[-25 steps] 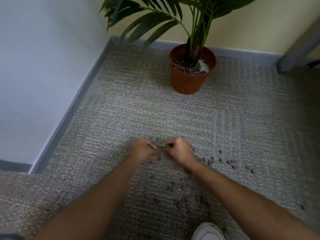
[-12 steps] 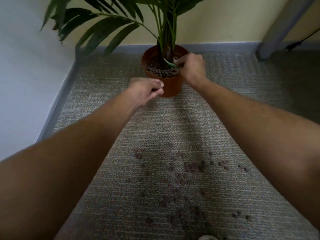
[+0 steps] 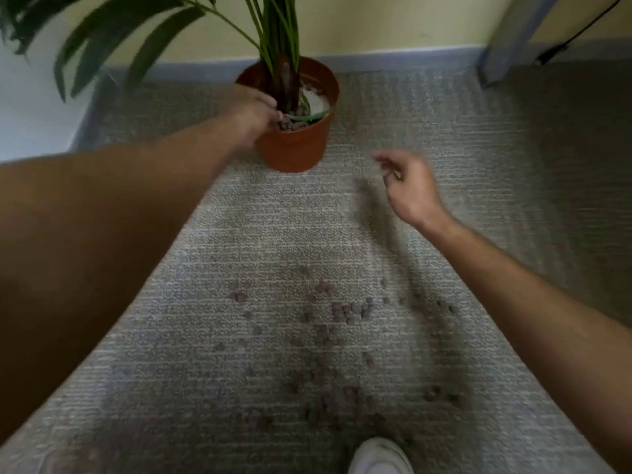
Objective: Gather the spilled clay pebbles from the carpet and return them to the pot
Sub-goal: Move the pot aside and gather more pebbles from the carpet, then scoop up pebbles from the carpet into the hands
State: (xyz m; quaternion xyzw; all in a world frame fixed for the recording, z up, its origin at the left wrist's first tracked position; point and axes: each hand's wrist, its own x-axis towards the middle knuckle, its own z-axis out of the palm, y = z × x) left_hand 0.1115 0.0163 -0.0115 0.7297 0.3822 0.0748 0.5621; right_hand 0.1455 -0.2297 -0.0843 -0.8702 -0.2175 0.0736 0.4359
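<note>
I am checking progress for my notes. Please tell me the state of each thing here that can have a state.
pot: upright on the carpet, partly filled with pebbles.
spilled pebbles: many scattered on the carpet.
left hand: over the pot's rim, fingers at the pebbles inside.
right hand: open, empty, beside the pot, blurred.

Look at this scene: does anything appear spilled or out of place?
Yes. Brown clay pebbles lie scattered across the grey carpet, in front of the terracotta pot where others sit.
</note>
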